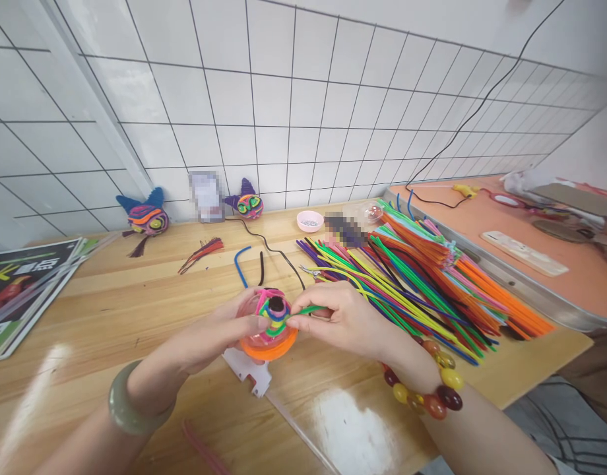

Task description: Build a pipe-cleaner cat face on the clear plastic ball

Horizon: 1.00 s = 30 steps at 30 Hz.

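Observation:
My left hand (234, 323) is closed around a round, clear plastic ball (254, 338) partly covered with coiled pipe cleaners in pink, blue, yellow, green and orange. A dark spot sits at the middle of the coils. Thumb and fingers of my right hand (340, 315) pinch a green pipe cleaner (313, 309) against the ball's right side. Just behind the ball, a blue pipe cleaner (241, 264) and a short black piece (262, 267) lie on the wooden table (110, 310). Under the ball is a white flat piece (249, 373) with a clear stick.
A heap of colourful pipe cleaners (407, 284) spreads to the right, with scissors (311, 271) at its edge. Two finished fish-like ornaments (148, 221) stand by the tiled wall, near a pink bowl (310, 221). Magazines (31, 284) lie left; an orange-topped table (511, 218) adjoins right.

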Each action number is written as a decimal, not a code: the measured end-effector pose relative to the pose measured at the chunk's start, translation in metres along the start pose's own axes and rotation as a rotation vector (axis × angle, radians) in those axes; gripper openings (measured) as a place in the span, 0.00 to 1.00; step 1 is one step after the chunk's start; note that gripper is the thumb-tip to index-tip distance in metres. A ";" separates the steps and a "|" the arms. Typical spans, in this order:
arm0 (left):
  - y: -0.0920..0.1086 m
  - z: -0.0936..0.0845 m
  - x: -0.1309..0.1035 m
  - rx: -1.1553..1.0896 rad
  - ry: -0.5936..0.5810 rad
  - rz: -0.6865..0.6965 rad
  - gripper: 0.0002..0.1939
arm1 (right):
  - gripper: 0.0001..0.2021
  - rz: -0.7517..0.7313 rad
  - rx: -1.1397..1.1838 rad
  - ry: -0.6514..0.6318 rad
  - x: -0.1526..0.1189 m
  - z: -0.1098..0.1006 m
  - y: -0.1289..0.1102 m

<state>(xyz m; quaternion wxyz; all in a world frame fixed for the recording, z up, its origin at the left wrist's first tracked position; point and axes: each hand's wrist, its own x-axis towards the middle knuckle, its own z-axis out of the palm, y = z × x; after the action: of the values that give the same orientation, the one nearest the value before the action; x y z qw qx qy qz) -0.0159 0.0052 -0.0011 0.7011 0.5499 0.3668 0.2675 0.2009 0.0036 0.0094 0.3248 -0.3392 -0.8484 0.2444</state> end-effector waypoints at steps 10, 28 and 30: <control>0.003 -0.012 0.006 -0.189 0.384 0.079 0.17 | 0.03 -0.436 -0.171 0.319 -0.004 0.008 -0.006; 0.019 -0.029 0.004 -0.649 0.552 0.279 0.11 | 0.24 -0.136 -0.286 -0.419 -0.006 0.050 -0.002; 0.018 -0.029 0.003 -0.645 0.550 0.288 0.10 | 0.26 -0.147 -0.252 -0.386 -0.007 0.050 -0.003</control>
<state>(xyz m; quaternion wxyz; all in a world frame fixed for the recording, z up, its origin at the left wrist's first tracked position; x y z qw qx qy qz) -0.0372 0.0291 0.0117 0.6690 0.2571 0.3571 0.5991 0.1678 -0.0130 -0.0247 0.1285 -0.2612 -0.9410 0.1725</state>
